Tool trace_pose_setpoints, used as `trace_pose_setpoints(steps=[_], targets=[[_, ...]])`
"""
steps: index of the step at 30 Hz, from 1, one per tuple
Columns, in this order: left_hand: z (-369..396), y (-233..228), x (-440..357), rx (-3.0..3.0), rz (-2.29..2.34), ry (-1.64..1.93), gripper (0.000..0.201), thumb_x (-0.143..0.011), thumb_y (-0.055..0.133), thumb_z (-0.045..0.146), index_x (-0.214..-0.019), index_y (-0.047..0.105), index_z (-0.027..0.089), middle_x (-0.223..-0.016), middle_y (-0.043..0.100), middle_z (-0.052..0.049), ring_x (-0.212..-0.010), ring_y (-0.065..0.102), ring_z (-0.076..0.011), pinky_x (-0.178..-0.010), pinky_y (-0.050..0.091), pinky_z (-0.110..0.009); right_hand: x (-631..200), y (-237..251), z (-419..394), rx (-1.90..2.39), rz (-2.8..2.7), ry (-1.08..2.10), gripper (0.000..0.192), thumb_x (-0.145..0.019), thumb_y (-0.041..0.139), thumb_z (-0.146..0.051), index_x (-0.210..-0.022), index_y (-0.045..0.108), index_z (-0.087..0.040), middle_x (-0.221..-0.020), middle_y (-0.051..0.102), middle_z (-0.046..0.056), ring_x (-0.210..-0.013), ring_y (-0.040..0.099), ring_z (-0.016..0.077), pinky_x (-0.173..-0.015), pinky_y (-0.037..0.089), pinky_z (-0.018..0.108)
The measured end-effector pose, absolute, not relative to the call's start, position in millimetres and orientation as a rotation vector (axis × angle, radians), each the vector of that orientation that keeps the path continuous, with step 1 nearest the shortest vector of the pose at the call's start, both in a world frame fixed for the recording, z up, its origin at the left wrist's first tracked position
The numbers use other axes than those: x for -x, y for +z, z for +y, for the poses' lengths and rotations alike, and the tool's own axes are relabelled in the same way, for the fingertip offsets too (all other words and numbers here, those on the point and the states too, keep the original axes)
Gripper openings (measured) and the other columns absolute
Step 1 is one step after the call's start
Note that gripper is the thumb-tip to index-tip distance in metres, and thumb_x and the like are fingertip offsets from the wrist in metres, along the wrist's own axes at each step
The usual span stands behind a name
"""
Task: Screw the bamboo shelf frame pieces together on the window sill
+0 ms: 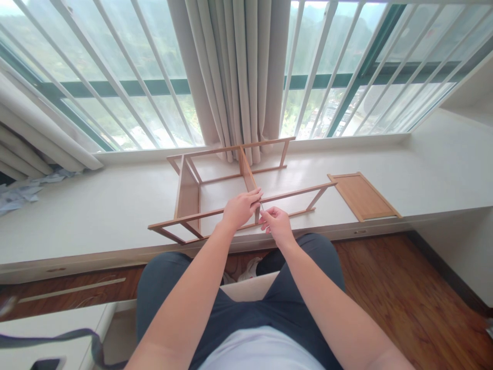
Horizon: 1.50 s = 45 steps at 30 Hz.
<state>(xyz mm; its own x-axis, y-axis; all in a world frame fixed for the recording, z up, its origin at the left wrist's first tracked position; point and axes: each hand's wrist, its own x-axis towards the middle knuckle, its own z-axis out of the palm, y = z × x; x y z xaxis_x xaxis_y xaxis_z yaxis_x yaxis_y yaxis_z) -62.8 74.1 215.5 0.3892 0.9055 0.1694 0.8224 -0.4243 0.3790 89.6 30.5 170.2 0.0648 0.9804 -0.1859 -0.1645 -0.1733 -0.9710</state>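
A wooden shelf frame (pixel 220 211) lies on its side on the white window ledge, with two boards set crosswise between its ladder-like sides. My left hand (pixel 242 209) is over the near side, fingers closed about the rail where the middle board (pixel 248 172) meets it. Just right of it, my right hand (pixel 278 224) pinches a thin metal rod (pixel 262 206), its tip against or close to that joint. The rod's far end and the fastening there are too small to make out.
On the ledge at right lies a loose wooden panel (pixel 364 195). Barred windows and a grey curtain (pixel 234 72) stand behind the frame. Crumpled paper (pixel 17 195) is at far left. A white table (pixel 50 329) with a dark strap (pixel 57 338) is at lower left.
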Motion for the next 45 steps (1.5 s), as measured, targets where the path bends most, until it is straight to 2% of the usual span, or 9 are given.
trace_pose_setpoints(steps=[9,22,28,35,41,45], targets=[[74.1,216.6,62.7,-2.411,1.538,0.509,0.042,-0.096,0.051,0.032,-0.137,0.058,0.040,-0.150,0.048,0.009,-0.127,0.056,-0.0186,-0.101,0.049,-0.032,-87.2,175.1,29.4,1.253,-0.969,1.316,0.035,-0.076,0.072,-0.049,-0.075,0.054,-0.019,-0.068,0.074,0.006,-0.042,0.057,0.0115,-0.034,0.034,0.019],[73.7,218.7,63.0,-2.402,1.530,0.501,0.041,-0.096,0.051,0.032,-0.136,0.058,0.040,-0.150,0.048,0.009,-0.127,0.056,-0.0186,-0.102,0.048,-0.032,-81.7,177.9,27.4,1.104,-0.717,1.549,0.038,-0.075,0.073,-0.049,-0.080,0.047,-0.022,-0.075,0.076,0.008,-0.041,0.058,0.0116,-0.035,0.039,0.019],[74.2,218.3,62.9,-2.387,1.534,0.515,0.042,-0.095,0.052,0.032,-0.135,0.059,0.040,-0.149,0.049,0.009,-0.126,0.057,-0.0184,-0.101,0.049,-0.032,-83.7,179.2,26.7,0.997,-0.579,1.743,0.032,-0.077,0.072,-0.044,-0.082,0.050,-0.021,-0.080,0.076,0.009,-0.044,0.057,0.0106,-0.038,0.039,0.019],[72.9,221.5,60.9,-2.373,1.554,0.482,0.041,-0.095,0.052,0.032,-0.135,0.059,0.040,-0.149,0.049,0.008,-0.128,0.055,-0.0202,-0.102,0.048,-0.033,-82.6,182.3,27.1,1.028,-0.532,1.752,0.027,-0.077,0.070,-0.044,-0.082,0.055,-0.022,-0.080,0.075,0.007,-0.045,0.052,0.0112,-0.040,0.039,0.023],[74.2,219.3,61.2,-2.385,1.536,0.491,0.042,-0.095,0.051,0.031,-0.136,0.058,0.040,-0.150,0.048,0.009,-0.128,0.055,-0.0193,-0.102,0.048,-0.033,-81.6,183.9,28.4,0.942,-0.325,1.851,0.014,-0.082,0.068,-0.032,-0.080,0.059,-0.021,-0.077,0.074,0.003,-0.043,0.046,0.0096,-0.040,0.039,0.022],[73.7,219.8,61.1,-2.385,1.541,0.487,0.042,-0.095,0.052,0.030,-0.136,0.058,0.039,-0.150,0.048,0.008,-0.128,0.055,-0.0193,-0.102,0.048,-0.033,-81.7,182.7,28.9,0.933,-0.301,1.866,0.012,-0.085,0.065,-0.030,-0.079,0.060,-0.021,-0.077,0.074,0.002,-0.043,0.046,0.0090,-0.041,0.039,0.021]])
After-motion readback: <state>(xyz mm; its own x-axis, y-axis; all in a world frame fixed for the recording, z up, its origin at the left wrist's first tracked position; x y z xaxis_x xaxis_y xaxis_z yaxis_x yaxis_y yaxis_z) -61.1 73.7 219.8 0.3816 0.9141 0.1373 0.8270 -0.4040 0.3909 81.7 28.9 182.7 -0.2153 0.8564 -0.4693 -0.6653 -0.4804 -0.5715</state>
